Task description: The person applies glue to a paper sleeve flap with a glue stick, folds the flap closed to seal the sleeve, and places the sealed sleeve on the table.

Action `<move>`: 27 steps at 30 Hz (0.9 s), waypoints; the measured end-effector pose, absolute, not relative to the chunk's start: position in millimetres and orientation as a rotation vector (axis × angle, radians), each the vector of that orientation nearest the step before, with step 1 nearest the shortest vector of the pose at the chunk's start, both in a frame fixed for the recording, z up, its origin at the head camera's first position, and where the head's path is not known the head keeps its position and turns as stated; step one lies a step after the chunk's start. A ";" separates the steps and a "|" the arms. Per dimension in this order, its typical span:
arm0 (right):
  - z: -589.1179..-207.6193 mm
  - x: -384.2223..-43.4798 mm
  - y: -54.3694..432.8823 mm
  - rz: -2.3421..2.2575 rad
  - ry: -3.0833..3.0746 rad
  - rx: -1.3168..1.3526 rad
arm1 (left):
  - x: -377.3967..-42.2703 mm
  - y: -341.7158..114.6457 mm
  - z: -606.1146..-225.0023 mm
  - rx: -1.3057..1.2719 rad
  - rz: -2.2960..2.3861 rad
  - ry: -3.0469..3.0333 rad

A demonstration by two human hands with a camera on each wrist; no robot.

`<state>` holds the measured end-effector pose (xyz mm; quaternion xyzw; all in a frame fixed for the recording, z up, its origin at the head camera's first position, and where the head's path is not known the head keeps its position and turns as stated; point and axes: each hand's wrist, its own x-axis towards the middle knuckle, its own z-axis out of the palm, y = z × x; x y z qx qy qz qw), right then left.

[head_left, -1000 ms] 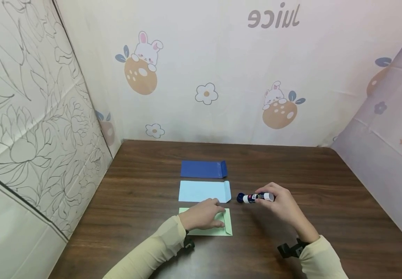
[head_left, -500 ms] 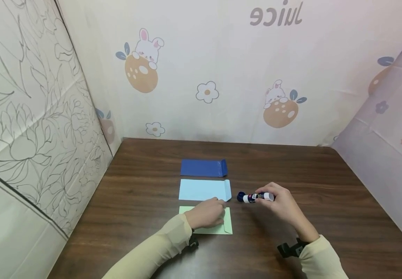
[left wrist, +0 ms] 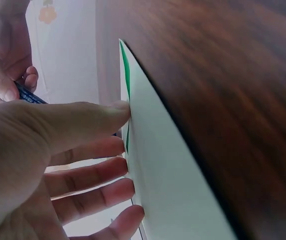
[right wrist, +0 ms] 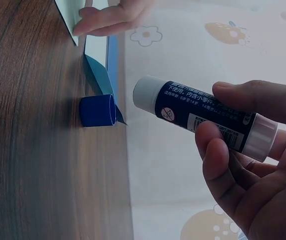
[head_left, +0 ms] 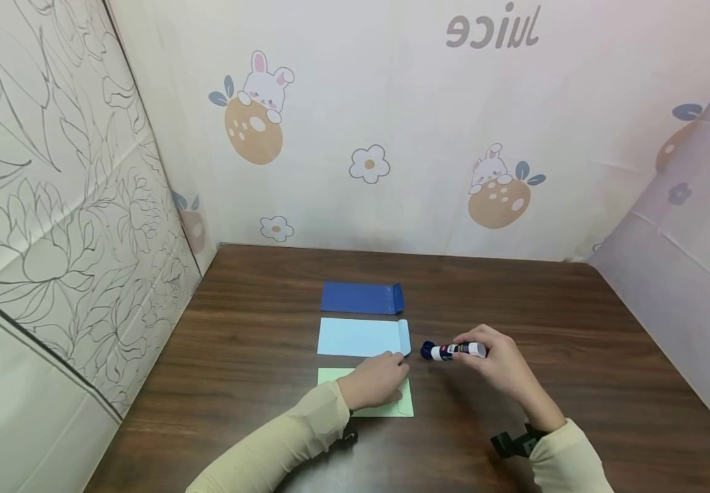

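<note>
My left hand (head_left: 374, 380) rests on the light green envelope (head_left: 333, 374), which lies nearest me. In the left wrist view its thumb and fairly straight fingertips touch the envelope by the flap; a green strip shows under the flap's edge. My right hand (head_left: 505, 366) holds a glue stick (right wrist: 205, 117) with a white end and dark label, pinched between thumb and fingers, tilted above the table. Its dark blue cap (right wrist: 98, 110) is off and stands on the table, apart from the stick, open end up.
Behind the green envelope lie a light blue envelope (head_left: 357, 337) and, farther back, a dark blue envelope (head_left: 357, 298). Their flaps face right. The brown wooden table (head_left: 256, 329) ends at a printed curtain (head_left: 416, 137).
My left hand has moved a little right and away from me along the green envelope's flap, and its fingers have drawn closer together. The right hand and glue stick have stayed put.
</note>
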<state>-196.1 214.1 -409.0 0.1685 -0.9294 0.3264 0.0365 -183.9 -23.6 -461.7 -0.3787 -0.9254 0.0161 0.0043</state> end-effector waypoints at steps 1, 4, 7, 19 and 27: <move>-408.6 -195.9 214.4 0.999 -2.854 0.515 | -183.8 -23.5 -461.4 -1.188 0.041 -2.900; -407.5 -195.3 215.8 0.992 -2.858 0.507 | -183.0 -23.0 -460.0 -1.200 0.033 -2.887; -407.4 -194.8 217.1 0.990 -2.854 0.505 | -182.7 -22.5 -460.8 -1.230 0.084 -2.830; -411.2 -195.7 219.4 1.018 -2.849 0.503 | -178.5 -17.1 -460.5 -1.264 0.157 -2.752; -410.8 -197.7 219.7 1.020 -2.844 0.533 | -179.2 -11.7 -463.5 -1.216 0.146 -2.883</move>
